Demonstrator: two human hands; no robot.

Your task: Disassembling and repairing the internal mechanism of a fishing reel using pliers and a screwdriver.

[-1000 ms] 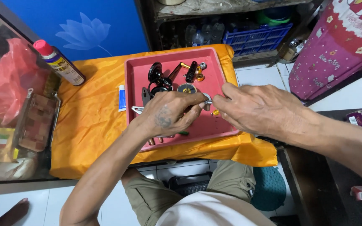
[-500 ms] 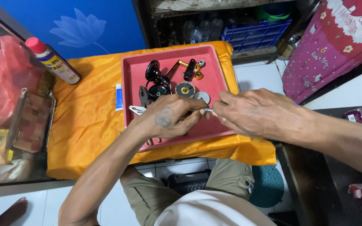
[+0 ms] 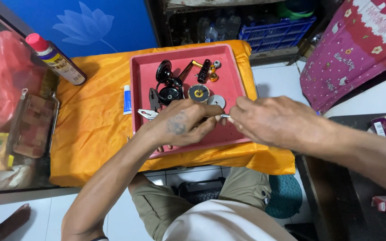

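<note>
Both hands meet over the near half of a pink tray that sits on the orange cloth covering the bench, so anything dropped would land in the tray rather than roll off. The left hand is curled around something small that its fingers hide – what it is cannot be told. The right hand pinches a thin metal pin that pokes out toward the left hand; the two are almost touching. In the tray's far half lie the loose parts: a black crank beside a black spool, a gold-centred disc, a grey washer and a black cylinder. A small tube lies on the cloth just outside the tray's left edge – a spray can leans near the bench's far left corner.
</note>
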